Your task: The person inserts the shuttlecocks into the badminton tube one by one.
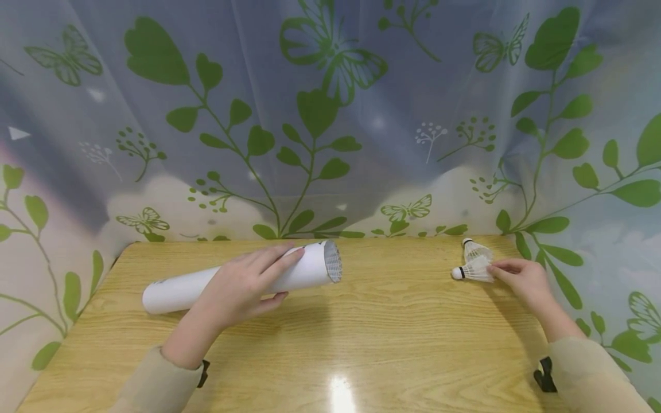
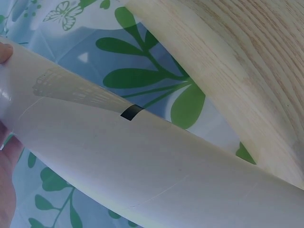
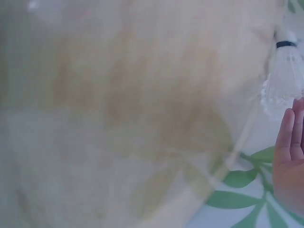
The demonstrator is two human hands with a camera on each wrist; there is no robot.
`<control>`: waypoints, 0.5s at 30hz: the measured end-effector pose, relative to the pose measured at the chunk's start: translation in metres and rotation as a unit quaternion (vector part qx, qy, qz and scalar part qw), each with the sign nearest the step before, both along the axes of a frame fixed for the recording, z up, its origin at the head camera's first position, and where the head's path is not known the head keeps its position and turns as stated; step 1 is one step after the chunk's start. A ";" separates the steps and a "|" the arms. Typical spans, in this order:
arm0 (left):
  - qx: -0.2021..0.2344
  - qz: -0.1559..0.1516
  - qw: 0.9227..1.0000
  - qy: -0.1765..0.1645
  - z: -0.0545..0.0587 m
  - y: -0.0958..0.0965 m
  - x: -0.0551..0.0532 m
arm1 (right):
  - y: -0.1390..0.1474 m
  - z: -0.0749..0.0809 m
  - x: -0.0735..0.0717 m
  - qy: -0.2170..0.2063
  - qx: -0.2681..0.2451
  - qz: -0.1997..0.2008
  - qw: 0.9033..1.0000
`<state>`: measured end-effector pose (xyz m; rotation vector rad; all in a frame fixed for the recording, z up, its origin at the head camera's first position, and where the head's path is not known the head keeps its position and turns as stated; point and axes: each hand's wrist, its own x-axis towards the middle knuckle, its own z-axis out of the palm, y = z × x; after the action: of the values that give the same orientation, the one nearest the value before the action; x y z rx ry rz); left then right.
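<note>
My left hand [image 1: 234, 292] grips a white shuttlecock tube [image 1: 310, 275] around its middle, above the table. The tube's uncovered round end faces right, showing a greyish patterned inside. In the left wrist view, a faint printed shuttlecock and a black patch show on the tube's wall [image 2: 166, 161]. At the far right, my right hand [image 1: 527, 284] pinches the feather skirt of a white shuttlecock [image 1: 474, 271], its black-banded cork pointing left. A second shuttlecock [image 1: 476, 250] lies just behind it, partly covered. The right wrist view catches a shuttlecock [image 3: 287, 71] at the fingertips.
The wood-grain table [image 1: 392, 321] spans the view, with a bright glare near the front. Behind it and along both sides hangs a curtain [image 1: 361, 172] printed with green leaves and butterflies, meeting the table's back edge. Black straps show at both sleeve cuffs.
</note>
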<state>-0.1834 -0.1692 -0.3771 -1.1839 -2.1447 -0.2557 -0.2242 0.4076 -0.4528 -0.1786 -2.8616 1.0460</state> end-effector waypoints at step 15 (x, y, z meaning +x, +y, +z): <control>0.000 0.002 1.000 -0.004 -0.002 0.002 -0.001 | -0.058 0.059 0.000 0.003 -0.078 0.053 0.995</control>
<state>-0.1840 -0.1672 -0.3791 -1.1806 -2.1539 -0.2578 -0.2238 0.3499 -0.3939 -0.0324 -2.8104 1.2890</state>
